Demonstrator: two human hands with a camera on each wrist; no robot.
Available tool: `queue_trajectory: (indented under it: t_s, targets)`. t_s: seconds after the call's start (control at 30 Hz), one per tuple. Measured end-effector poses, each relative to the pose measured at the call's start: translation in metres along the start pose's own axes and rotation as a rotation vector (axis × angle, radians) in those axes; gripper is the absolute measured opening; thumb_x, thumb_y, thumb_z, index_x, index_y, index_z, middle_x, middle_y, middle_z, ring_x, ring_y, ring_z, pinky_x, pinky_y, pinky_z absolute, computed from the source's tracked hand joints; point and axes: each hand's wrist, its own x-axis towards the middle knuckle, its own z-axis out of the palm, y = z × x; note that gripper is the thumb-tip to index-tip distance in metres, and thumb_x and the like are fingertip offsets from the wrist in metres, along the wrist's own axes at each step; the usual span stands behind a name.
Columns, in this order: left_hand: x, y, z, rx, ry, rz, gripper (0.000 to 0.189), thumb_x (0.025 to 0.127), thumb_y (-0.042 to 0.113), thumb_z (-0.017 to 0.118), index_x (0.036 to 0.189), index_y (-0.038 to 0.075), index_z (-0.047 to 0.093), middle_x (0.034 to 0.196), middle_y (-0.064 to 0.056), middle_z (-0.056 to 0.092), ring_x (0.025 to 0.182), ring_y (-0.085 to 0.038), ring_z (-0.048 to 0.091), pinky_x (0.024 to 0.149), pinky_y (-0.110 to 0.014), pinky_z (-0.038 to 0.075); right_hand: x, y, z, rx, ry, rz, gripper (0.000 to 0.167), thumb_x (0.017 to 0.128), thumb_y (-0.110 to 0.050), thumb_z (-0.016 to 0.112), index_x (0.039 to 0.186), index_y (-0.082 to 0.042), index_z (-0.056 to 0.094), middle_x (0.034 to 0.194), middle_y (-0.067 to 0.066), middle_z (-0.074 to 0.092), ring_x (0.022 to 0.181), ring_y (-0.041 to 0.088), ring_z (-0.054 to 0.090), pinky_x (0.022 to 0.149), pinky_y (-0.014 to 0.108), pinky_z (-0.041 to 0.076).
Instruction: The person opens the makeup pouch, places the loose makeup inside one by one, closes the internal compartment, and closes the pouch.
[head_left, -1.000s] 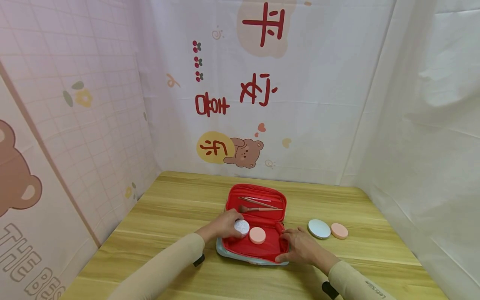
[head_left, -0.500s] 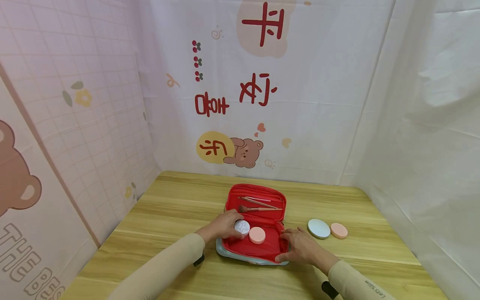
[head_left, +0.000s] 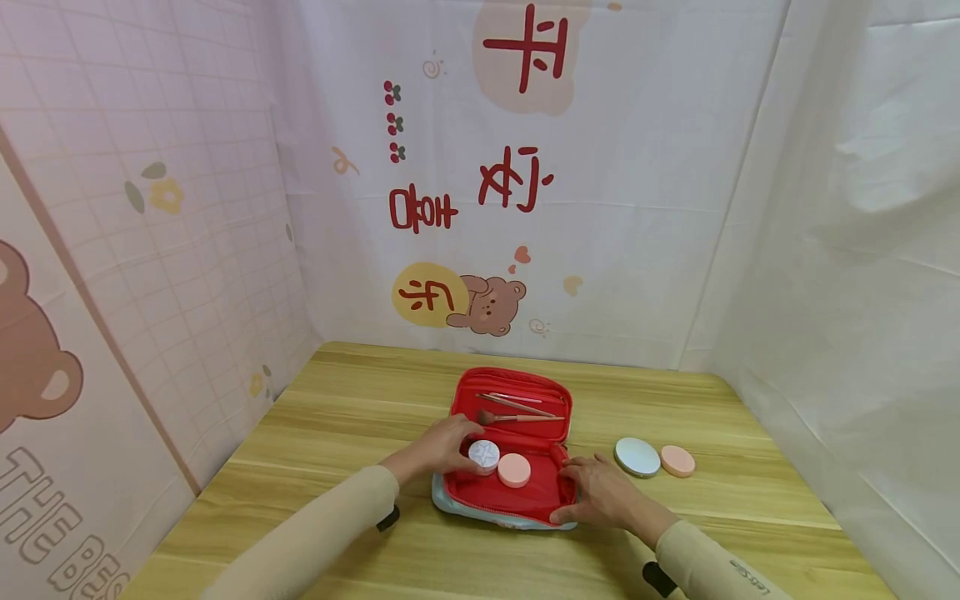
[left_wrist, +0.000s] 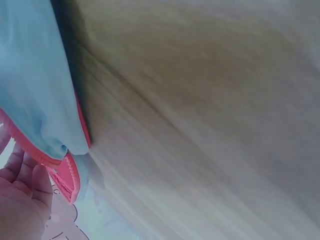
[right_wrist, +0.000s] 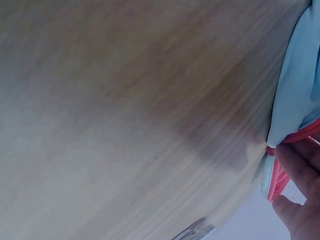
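Observation:
A makeup bag [head_left: 536,500], light blue outside and red inside, lies unzipped with its lid folded back. Inside sit a white round case [head_left: 484,454] with a star pattern and, beside it, a pink round case [head_left: 514,471]. Around the white case, my left hand [head_left: 435,447] has thumb and fingers spread, reaching over the bag's left edge; contact with the case is unclear. My right hand [head_left: 606,493] grips the bag's right edge, fingers over the red rim and thumb at the front corner. Each wrist view shows the blue side of the bag [left_wrist: 32,65].
Several thin tools, among them a makeup brush [head_left: 525,418], lie in the lid. On the wooden table [head_left: 360,400], right of the bag, are a pale blue round compact [head_left: 637,457] and a second pink round case [head_left: 678,461]. Printed cloth [head_left: 615,167] hangs behind and beside the table.
My left hand has loosened from the white round case and drawn slightly left, showing more of its star top. The right hand and the bag have stayed put.

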Motion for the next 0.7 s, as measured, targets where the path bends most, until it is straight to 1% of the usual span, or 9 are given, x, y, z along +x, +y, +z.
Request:
queue_trajectory:
  t_s: [0.17, 0.27, 0.33, 0.37, 0.47, 0.6, 0.7]
  targets:
    - [-0.009, -0.002, -0.005, 0.007, 0.003, 0.065, 0.062, 0.077, 0.032, 0.086, 0.124, -0.001, 0.064, 0.107, -0.008, 0.058, 0.098, -0.02, 0.053, 0.088, -0.035, 0.047, 0.0, 0.0, 0.0, -0.001, 0.001, 0.004, 0.079, 0.074, -0.062, 0.077, 0.117, 0.004, 0.067, 0.123, 0.019, 0.064, 0.118, 0.038, 0.057, 0.105, 0.065, 0.032]
    - [-0.016, -0.002, -0.008, -0.005, -0.017, 0.086, 0.058, 0.077, 0.029, 0.086, 0.122, 0.0, 0.064, 0.11, -0.01, 0.059, 0.102, -0.024, 0.054, 0.091, -0.037, 0.047, 0.0, 0.0, 0.0, -0.002, 0.004, 0.003, 0.079, 0.074, -0.061, 0.078, 0.117, 0.004, 0.067, 0.122, 0.02, 0.064, 0.117, 0.038, 0.058, 0.105, 0.065, 0.032]
    - [-0.022, -0.002, -0.01, -0.009, -0.035, 0.081, 0.057, 0.078, 0.03, 0.086, 0.122, 0.003, 0.065, 0.115, -0.009, 0.059, 0.109, -0.025, 0.054, 0.096, -0.039, 0.046, 0.0, 0.0, 0.001, -0.003, 0.003, 0.003, 0.078, 0.073, -0.061, 0.078, 0.117, 0.004, 0.067, 0.122, 0.02, 0.064, 0.117, 0.039, 0.058, 0.104, 0.065, 0.032]
    - [-0.025, -0.002, -0.011, -0.004, -0.043, 0.083, 0.055, 0.078, 0.031, 0.086, 0.121, 0.004, 0.066, 0.115, -0.008, 0.058, 0.11, -0.024, 0.053, 0.097, -0.039, 0.046, 0.0, 0.0, 0.001, -0.001, 0.002, 0.004, 0.078, 0.074, -0.061, 0.078, 0.117, 0.004, 0.067, 0.122, 0.02, 0.064, 0.117, 0.039, 0.058, 0.105, 0.065, 0.032]
    - [-0.033, -0.002, -0.013, 0.032, -0.062, 0.111, 0.046, 0.08, 0.033, 0.084, 0.116, 0.007, 0.07, 0.111, -0.003, 0.057, 0.105, -0.018, 0.052, 0.093, -0.035, 0.046, 0.0, 0.001, 0.001, 0.008, -0.003, 0.006, 0.078, 0.074, -0.061, 0.078, 0.117, 0.004, 0.067, 0.122, 0.02, 0.064, 0.117, 0.039, 0.057, 0.105, 0.066, 0.032]
    - [-0.044, 0.0, -0.015, 0.093, -0.074, 0.179, 0.035, 0.083, 0.035, 0.081, 0.106, 0.009, 0.075, 0.103, 0.002, 0.056, 0.095, -0.012, 0.05, 0.084, -0.03, 0.046, 0.0, 0.001, 0.001, 0.011, 0.0, 0.0, 0.078, 0.074, -0.061, 0.078, 0.117, 0.004, 0.067, 0.122, 0.02, 0.064, 0.117, 0.039, 0.057, 0.104, 0.066, 0.032]
    - [-0.052, 0.001, -0.016, 0.095, -0.086, 0.169, 0.035, 0.084, 0.038, 0.079, 0.106, 0.011, 0.076, 0.103, 0.005, 0.056, 0.096, -0.01, 0.049, 0.085, -0.029, 0.046, 0.0, 0.001, 0.002, 0.005, 0.011, -0.006, 0.077, 0.075, -0.061, 0.077, 0.117, 0.003, 0.067, 0.122, 0.019, 0.064, 0.117, 0.038, 0.058, 0.104, 0.066, 0.033]
